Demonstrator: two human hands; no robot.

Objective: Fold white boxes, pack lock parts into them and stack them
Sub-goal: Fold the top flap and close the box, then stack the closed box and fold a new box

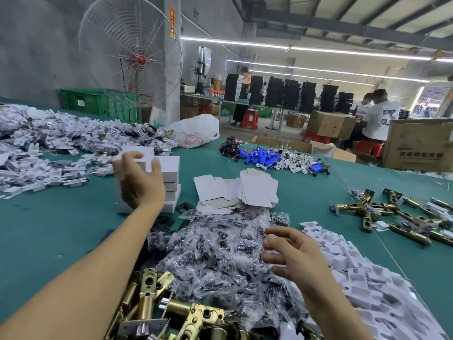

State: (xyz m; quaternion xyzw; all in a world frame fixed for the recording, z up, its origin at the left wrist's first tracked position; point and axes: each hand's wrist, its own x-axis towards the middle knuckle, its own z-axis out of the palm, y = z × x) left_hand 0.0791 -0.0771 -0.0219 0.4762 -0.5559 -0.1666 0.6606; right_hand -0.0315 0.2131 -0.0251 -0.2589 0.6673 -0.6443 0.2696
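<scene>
Two stacks of folded white boxes (169, 170) stand side by side on the green table. My left hand (141, 180) reaches over the left stack, with fingers and thumb wrapped on the top white box (141, 152). My right hand (291, 251) hovers with fingers spread over a heap of clear bags of small dark parts (220, 249) and holds nothing. Flat unfolded white box blanks (255, 190) lie behind that heap. Brass latch parts (157, 307) lie at the near edge, and more brass latches (382, 212) are at the right.
White plastic inserts (362, 278) are piled at the right, and a big heap of white parts (49, 143) at the far left. Blue battery packs (264, 157), a white plastic bag (196, 131) and cardboard cartons (416, 146) sit further back. People work at distant tables.
</scene>
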